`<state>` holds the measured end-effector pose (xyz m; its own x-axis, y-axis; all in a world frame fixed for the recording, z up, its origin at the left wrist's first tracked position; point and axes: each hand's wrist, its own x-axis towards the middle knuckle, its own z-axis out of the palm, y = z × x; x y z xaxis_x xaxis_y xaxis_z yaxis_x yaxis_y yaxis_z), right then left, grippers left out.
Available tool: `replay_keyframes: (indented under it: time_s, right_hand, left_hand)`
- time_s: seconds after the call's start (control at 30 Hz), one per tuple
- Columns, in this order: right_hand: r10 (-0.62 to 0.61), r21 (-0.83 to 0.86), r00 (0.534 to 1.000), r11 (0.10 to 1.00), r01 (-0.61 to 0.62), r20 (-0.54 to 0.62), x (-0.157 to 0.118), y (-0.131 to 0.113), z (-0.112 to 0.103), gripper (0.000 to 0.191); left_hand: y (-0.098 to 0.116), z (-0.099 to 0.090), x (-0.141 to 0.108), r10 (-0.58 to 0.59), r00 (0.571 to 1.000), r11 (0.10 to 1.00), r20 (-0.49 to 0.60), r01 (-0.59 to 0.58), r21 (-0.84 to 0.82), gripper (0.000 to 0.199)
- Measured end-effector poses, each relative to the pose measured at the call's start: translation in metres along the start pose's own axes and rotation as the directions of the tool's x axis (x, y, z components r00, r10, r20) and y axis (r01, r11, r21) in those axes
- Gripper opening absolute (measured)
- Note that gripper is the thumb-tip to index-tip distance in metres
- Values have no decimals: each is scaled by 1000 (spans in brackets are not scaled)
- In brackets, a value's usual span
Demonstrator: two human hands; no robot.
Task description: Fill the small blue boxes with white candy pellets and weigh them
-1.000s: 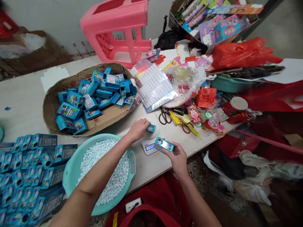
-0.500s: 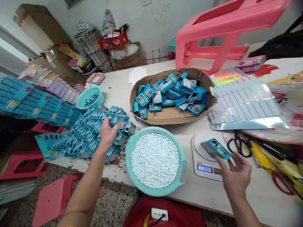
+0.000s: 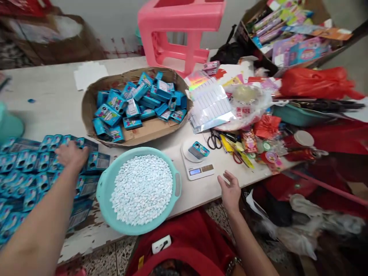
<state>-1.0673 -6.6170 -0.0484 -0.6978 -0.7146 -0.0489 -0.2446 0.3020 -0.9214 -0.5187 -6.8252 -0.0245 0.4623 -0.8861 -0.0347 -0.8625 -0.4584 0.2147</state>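
Observation:
On the left, my left hand (image 3: 71, 155) rests with spread fingers on the rows of small blue boxes (image 3: 43, 161); no box is lifted in it. My right hand (image 3: 230, 188) is held off the front edge of the table, fingers apart and holding nothing. Up and to its left, one blue box (image 3: 199, 150) lies on the round plate of a white scale (image 3: 201, 172), whose display is lit. Between my hands stands a turquoise basin (image 3: 102, 188) full of small pale pieces (image 3: 143, 188).
Behind the basin is a cardboard tray (image 3: 143, 134) with several blue boxes. Black scissors (image 3: 214, 140), yellow tools and wrappers lie right of the scale. Holographic sheets (image 3: 211, 103), a pink stool (image 3: 181, 28) and a red bag (image 3: 316, 83) are further back.
The view has turned to the right. My right hand has let go of the blue box, now on the scale, and drawn back. The box at my left hand is back down among the others.

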Motion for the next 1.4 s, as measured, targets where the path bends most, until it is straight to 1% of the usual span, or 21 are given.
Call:
replay_keyframes:
  time_s: [0.1, 0.17, 0.23, 0.27, 0.33, 0.43, 0.53, 0.63, 0.7, 0.73, 0.8, 0.83, 0.9, 0.97, 1.03, 1.1, 1.13, 1.23, 1.3, 1.33, 1.4]
  right_hand:
    - [47, 3, 999, 999, -47, -11, 1, 4, -6, 47]
    - [73, 20, 997, 997, -73, 2, 2, 4, -5, 47]
    - [87, 39, 996, 995, -87, 20, 5, 3, 0, 47]
    - [93, 47, 995, 994, -95, 29, 6, 1, 4, 47]
    - [103, 55, 993, 993, -106, 52, 8, -3, 10, 46]
    - [106, 63, 991, 992, -111, 77, 11, -8, 17, 45]
    - [97, 60, 991, 993, -102, 91, 13, -10, 21, 45]
    - [58, 53, 992, 997, -64, 110, 16, -13, 29, 45]
    - [4, 47, 993, 999, -10, 120, 21, -17, 40, 45]
    - [-36, 41, 992, 999, 31, 125, 26, -20, 47, 48]
    - [-128, 25, 983, 992, 125, 135, 38, -30, 65, 58]
    - [-161, 17, 975, 987, 161, 155, 44, -35, 74, 62]
    - [-180, -3, 960, 983, 185, 214, 55, -49, 89, 59]
    - [-182, -10, 951, 982, 190, 248, 59, -66, 96, 51]
    - [-233, 8, 942, 971, 239, 241, 49, -88, 95, 48]
    - [-337, 52, 900, 940, 336, 278, 26, -111, 90, 45]
    - [-395, 80, 852, 916, 393, 342, 12, -122, 88, 42]
    - [-511, 164, 649, 839, 519, 564, -35, -147, 91, 37]
    - [-538, 186, 561, 805, 563, 630, -60, -153, 100, 35]
    - [-542, 185, 540, 795, 578, 644, -69, -154, 105, 34]
    - [-542, 167, 523, 782, 600, 658, -80, -152, 115, 32]
  left_hand:
    - [0, -12, -13, 7, 985, 1000, -175, -6, 6, 45]
    - [9, -24, -34, 119, 962, 992, -247, -128, -21, 40]
    - [26, -29, -65, 238, 934, 962, -267, -264, -68, 35]
    - [38, -27, -83, 296, 926, 938, -236, -328, -112, 33]
    - [64, -16, -122, 413, 906, 872, -92, -422, -247, 34]
    - [99, 14, -172, 556, 810, 805, 185, -469, -364, 33]
    - [119, 41, -199, 576, 719, 814, 389, -458, -358, 36]
    - [121, 48, -206, 589, 646, 805, 485, -418, -421, 32]
    - [116, 44, -206, 581, 637, 797, 507, -321, -511, 24]
    - [114, 41, -206, 561, 640, 791, 525, -228, -568, 22]
    - [108, 36, -204, 475, 661, 727, 581, 77, -683, 20]
    - [106, 34, -204, 428, 658, 641, 620, 262, -721, 21]
    - [104, 34, -203, 349, 637, 373, 687, 578, -726, 22]
    - [106, 33, -202, 297, 614, 101, 731, 741, -663, 22]
    - [112, 27, -201, 263, 596, -93, 758, 798, -595, 25]
    - [123, 10, -201, 264, 616, -230, 742, 787, -572, 30]
    - [130, -2, -203, 272, 649, -284, 710, 759, -586, 33]
    - [155, -41, -211, 249, 798, -395, 549, 601, -695, 38]
    - [170, -60, -217, 182, 885, -413, 427, 464, -784, 41]
    - [176, -65, -220, 144, 917, -399, 372, 398, -826, 41]
    - [183, -66, -224, 85, 956, -337, 281, 293, -895, 41]
